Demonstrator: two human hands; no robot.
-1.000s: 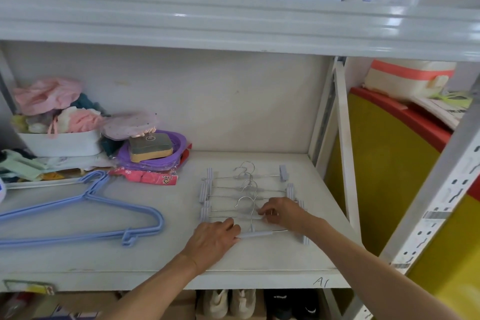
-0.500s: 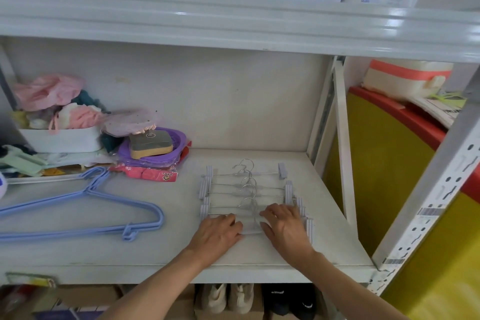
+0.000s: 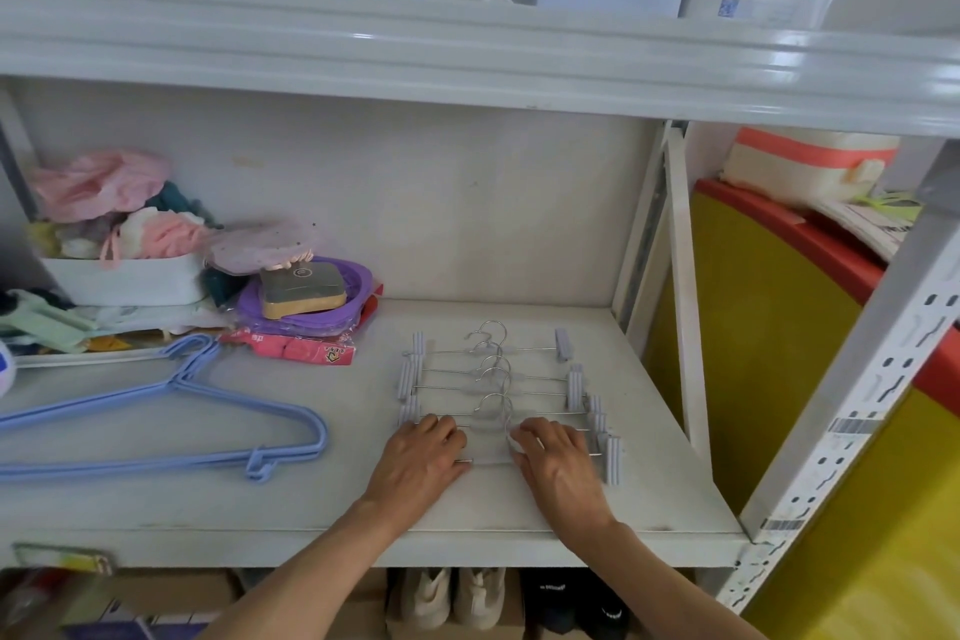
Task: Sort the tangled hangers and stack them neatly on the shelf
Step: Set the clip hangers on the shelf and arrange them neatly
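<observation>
Fingers (image 3: 441, 431) of both hands rest on clip hangers (image 3: 493, 382).

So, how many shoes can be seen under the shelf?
4: two beige shoes side by side below the shelf front edge, two black shoes right of them. More may be hidden.
</observation>
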